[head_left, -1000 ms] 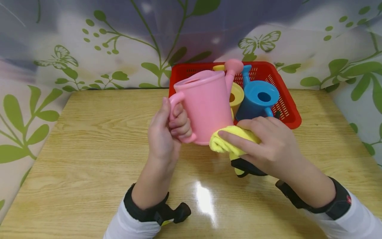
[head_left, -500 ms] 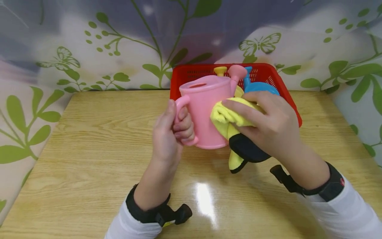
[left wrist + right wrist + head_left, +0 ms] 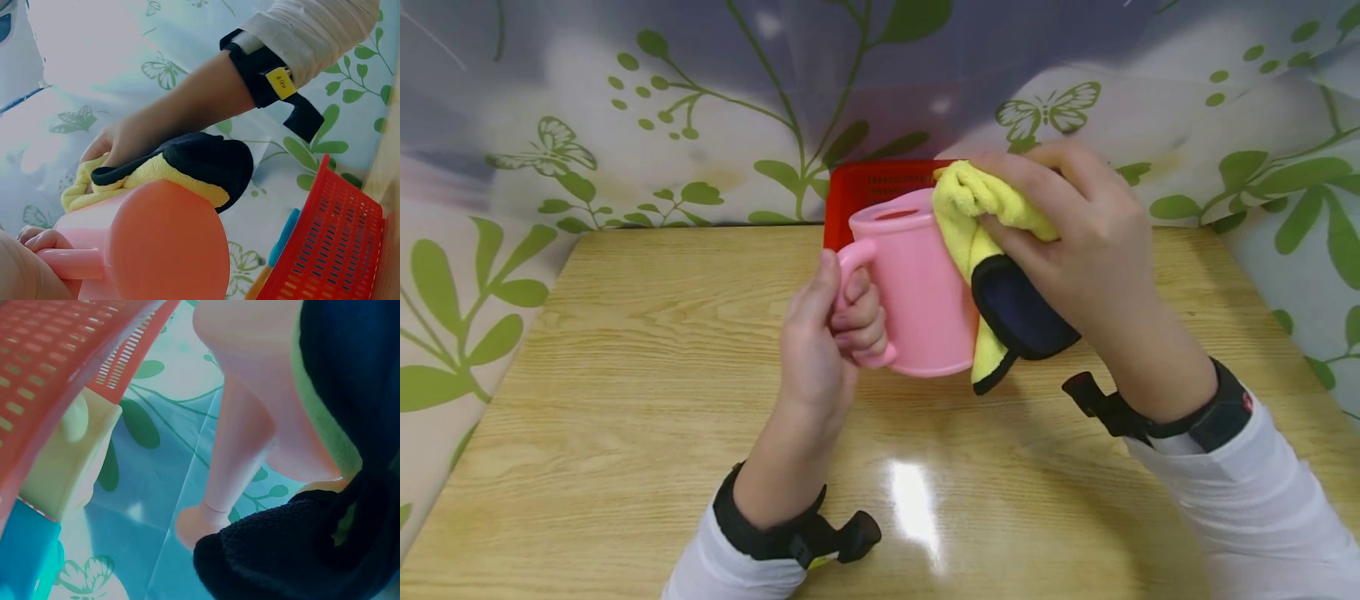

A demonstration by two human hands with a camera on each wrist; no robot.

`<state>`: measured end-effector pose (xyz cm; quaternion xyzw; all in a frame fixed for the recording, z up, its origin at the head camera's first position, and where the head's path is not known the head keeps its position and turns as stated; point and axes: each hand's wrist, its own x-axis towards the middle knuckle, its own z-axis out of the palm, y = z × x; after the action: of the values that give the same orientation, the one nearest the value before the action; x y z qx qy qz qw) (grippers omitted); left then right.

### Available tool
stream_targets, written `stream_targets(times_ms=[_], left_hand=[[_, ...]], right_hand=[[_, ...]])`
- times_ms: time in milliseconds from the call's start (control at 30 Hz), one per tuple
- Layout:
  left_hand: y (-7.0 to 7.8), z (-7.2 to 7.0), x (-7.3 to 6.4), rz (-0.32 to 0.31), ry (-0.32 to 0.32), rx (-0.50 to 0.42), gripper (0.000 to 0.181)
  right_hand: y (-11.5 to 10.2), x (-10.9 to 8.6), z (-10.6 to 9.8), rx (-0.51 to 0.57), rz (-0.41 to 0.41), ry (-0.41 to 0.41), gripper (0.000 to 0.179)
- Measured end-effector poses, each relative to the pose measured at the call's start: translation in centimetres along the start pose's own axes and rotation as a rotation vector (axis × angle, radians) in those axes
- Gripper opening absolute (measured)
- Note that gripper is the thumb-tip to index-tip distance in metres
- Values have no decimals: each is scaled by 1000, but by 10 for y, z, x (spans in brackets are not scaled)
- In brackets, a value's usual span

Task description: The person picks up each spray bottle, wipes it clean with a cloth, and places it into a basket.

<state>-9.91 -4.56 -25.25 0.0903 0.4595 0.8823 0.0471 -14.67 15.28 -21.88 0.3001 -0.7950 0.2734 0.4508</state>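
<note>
My left hand grips the handle of a pink plastic watering can, raised over the near side of a red basket. The can's flat bottom faces the left wrist view. My right hand holds a folded yellow cloth with black edging and a dark underside. The cloth lies along the can's right side, up at the rim. Its loose end hangs toward the can's base. In the head view the cloth and hand hide the spout, but the right wrist view shows the spout with its round head.
The red slotted basket stands behind the can against a leaf-patterned backdrop. Within it, a yellow watering can and a blue one appear in the right wrist view. The wooden table stretches out in front.
My right hand has slid the cloth from the can's base up its right side to the rim. The left hand has shifted slightly right, keeping its grip. The other cans became covered.
</note>
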Motion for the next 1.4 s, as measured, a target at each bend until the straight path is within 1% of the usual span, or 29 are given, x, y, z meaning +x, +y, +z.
stream_targets(times_ms=[67, 133, 333, 600, 767, 867, 933, 1133, 1267, 1400], left_hand=[[0, 0, 0, 8, -7, -7, 40], [1, -1, 0, 17, -13, -18, 40], [2, -2, 2, 52, -18, -14, 41], [3, -1, 2, 55, 12, -17, 41], [4, -2, 5, 69, -5, -54, 43], [5, -3, 6, 75, -13, -62, 43], [5, -4, 6, 74, -6, -56, 44], [4, -4, 8, 51, 61, -34, 44], [4, -4, 8, 41, 95, -10, 43], [4, -4, 8, 33, 91, -12, 43]], right_hand=[[0, -3, 0, 11, -4, 0, 30], [0, -9, 0, 12, -26, 2, 29], [-1, -30, -3, -5, -147, -33, 17], [-5, -51, -10, 20, -272, -105, 21], [-5, -62, -12, 24, -332, -132, 21], [-4, -67, -14, 27, -351, -156, 22], [-3, -70, -15, 37, -360, -171, 22], [0, -76, -16, 67, -380, -194, 21], [1, -77, -16, 86, -390, -176, 20], [1, -75, -15, 88, -391, -127, 19]])
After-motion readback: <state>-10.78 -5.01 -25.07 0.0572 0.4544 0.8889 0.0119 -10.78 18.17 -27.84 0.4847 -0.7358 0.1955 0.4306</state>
